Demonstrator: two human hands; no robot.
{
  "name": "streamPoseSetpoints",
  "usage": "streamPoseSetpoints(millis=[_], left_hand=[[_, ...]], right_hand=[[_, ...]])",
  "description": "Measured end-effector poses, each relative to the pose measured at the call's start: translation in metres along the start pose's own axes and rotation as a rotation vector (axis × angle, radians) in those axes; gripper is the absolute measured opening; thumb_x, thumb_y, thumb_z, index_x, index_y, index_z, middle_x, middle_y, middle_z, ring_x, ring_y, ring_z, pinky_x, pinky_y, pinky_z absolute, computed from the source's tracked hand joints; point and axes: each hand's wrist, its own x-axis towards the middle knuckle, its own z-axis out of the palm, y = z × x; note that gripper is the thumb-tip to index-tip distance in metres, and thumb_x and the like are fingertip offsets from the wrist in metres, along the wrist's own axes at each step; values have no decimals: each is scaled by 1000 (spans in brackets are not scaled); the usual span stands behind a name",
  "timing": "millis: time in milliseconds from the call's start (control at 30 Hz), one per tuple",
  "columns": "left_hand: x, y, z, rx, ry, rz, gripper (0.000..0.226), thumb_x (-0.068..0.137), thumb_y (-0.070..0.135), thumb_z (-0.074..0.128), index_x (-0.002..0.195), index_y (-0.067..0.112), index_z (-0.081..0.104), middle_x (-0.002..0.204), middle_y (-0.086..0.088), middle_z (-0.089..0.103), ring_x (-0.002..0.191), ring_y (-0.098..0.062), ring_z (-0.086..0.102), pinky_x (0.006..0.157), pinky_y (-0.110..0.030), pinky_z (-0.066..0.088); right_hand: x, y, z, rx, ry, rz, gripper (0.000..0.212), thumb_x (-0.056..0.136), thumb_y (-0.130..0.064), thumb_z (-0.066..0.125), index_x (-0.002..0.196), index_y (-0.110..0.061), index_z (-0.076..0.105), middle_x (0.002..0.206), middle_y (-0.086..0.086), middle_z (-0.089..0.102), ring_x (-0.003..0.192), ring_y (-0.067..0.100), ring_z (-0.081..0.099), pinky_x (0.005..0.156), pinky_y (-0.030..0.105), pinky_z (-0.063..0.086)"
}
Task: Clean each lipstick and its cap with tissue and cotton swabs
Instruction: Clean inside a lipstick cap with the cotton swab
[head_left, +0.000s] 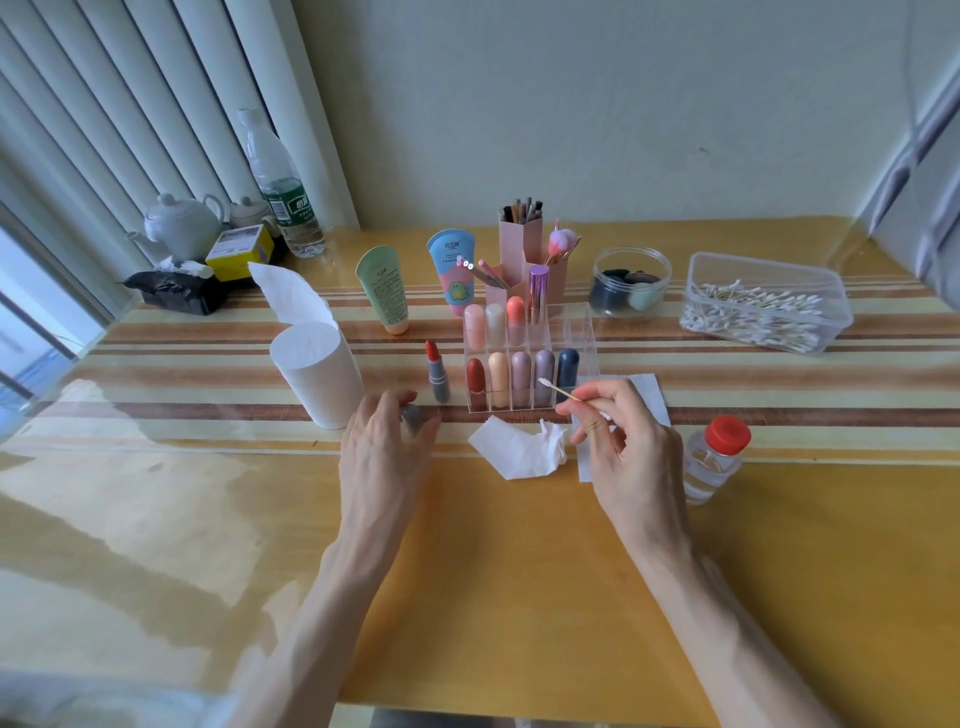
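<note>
The tissue roll (317, 374) stands on the left of the surface (156, 519). Just right of it, our left grip (387, 441) curls round the grey cap (411, 418), low against the surface. Behind the cap the open lipstick (436, 374) stands upright with its red bullet bare, just beside the clear organiser (582, 332), where the other lipsticks stand capped in their compartments. A crumpled tissue (519, 449) lies between our hands. Our right grip (623, 441) pinches a cotton swab (563, 392) by its lower end, white tip pointing up and left, above a flat tissue (652, 395). The red-topped bottle (714, 462) stands just right of it.

We judge the cap to be the step in hand. The next move calls for lifting the cap, turning its mouth toward the swab and working the tip round inside. We cannot tell whether the tip is wetted.
</note>
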Motion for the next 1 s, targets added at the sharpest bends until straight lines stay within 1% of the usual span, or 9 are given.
streamPoseSetpoints(millis=[133,200,267,333,433,633,767,900,1000], left_hand=[[-3,1,-14,-79,46,-42,10,94,28,77,103,26,76,97,8,63,83,-17,62,67,-28,42],[-2,7,-21,-392,-38,-125,12,93,34,78,100,24,79,83,11,69,68,-11,61,61,-21,44],[-3,19,-26,-785,-237,-233,26,90,39,75,103,16,79,71,2,67,58,-13,54,56,-19,42],[-6,26,-26,-955,-359,-276,35,88,40,70,105,10,77,64,-2,60,56,-15,48,55,-20,38],[-6,29,-22,-965,-430,-305,32,89,40,68,103,13,77,62,1,61,57,-15,48,58,-22,37],[-10,29,-18,-958,-464,-304,35,88,39,71,101,8,79,61,2,63,50,-11,46,55,-23,34],[-11,29,-17,-944,-485,-294,24,88,37,71,94,16,80,64,7,66,50,-11,48,56,-23,36],[-11,27,-16,-940,-496,-271,19,88,40,71,86,25,83,65,8,66,53,-12,47,54,-22,35],[-10,24,-15,-945,-497,-255,24,89,41,72,92,21,83,67,-1,64,56,-13,46,55,-23,35]], right_hand=[[-2,0,1,34,-25,5,6,100,-6,69,104,-7,65,90,-8,76,73,0,69,60,3,42],[-2,-1,1,65,-52,10,5,101,-6,67,104,-9,65,89,-9,74,74,0,69,61,5,44],[-2,-2,2,101,-79,7,4,102,-7,65,105,-9,65,87,-10,73,75,0,70,63,7,47],[-3,-3,3,132,-113,-5,4,104,-11,61,105,-10,64,87,-11,72,75,6,71,63,12,50],[-4,-5,3,130,-154,-37,8,105,-16,57,106,-13,65,86,-12,70,73,11,70,62,19,54],[-6,-6,4,62,-182,-125,8,104,-20,61,108,-16,66,89,-14,72,74,4,67,65,23,57],[-7,-7,5,2,-188,-178,11,103,-19,66,110,-12,70,94,-11,76,84,-15,62,75,10,52],[-8,-8,4,-17,-171,-235,12,103,-18,68,111,-10,71,95,-7,76,86,1,70,76,17,56],[-9,-7,4,-33,-164,-248,13,103,-17,67,111,-9,72,94,-4,75,82,1,65,73,21,56]])
